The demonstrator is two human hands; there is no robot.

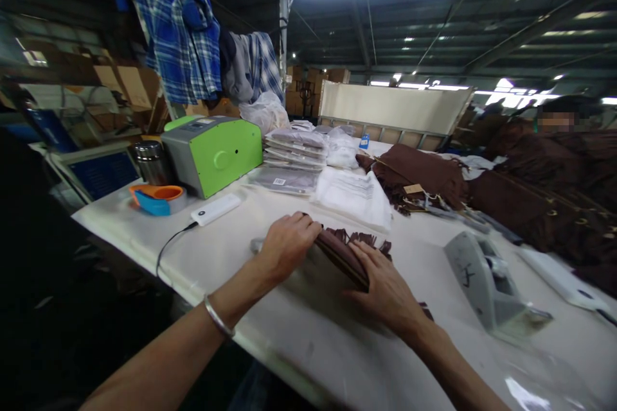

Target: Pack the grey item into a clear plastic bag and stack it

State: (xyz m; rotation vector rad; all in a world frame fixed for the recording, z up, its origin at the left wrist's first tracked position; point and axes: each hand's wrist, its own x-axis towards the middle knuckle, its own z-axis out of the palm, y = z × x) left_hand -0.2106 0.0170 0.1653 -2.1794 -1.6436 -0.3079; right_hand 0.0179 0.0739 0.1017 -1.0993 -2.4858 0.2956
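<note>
A dark brown bag (343,255) with fringe along its far side is held on edge just over the white table (289,347). At its left end my left hand (292,241) is closed, fingers curled over the corner. Across its right part lies my right hand (385,282), fingers over the top and thumb on the near side. Some fringe shows beyond my right wrist. The bag's underside is hidden and partly blurred. Stacked white plastic bags (354,196) lie just past the brown bag.
To the left stand a green and grey machine (212,154), a steel flask (153,164), a tape roll (159,196) and a cabled white power bank (215,210). A grey tape dispenser (482,282) sits at right. Brown fringed bags (421,170) are piled behind, near another person.
</note>
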